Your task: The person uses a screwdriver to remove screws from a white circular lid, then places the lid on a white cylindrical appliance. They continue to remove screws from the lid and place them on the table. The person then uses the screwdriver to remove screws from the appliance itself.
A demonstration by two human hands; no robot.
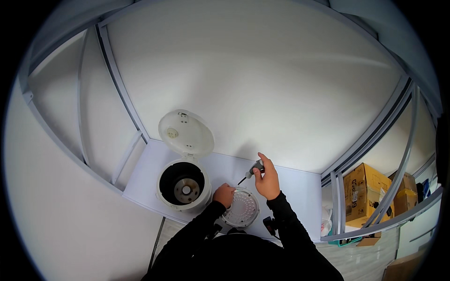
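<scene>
My right hand (265, 180) is closed on a grey-handled screwdriver (256, 168), its thin shaft angled down toward the upper rim of a round perforated lid plate (243, 209) lying on the white table. My left hand (224, 195) has its fingers curled at the upper-left rim of that plate; what they grip, if anything, is hidden. Left of them stands a white rice cooker body (202, 198) with an empty dark interior and a metal heating plate (190, 196) at the bottom. Its lid (187, 133) is raised at the back.
The white table (300, 196) has a back wall (253, 84) and grey metal framing (337, 187) around it. At the right, beyond the frame, are cardboard boxes (361, 192), a white plastic bag (326, 220) and a teal crate (347, 241) low down.
</scene>
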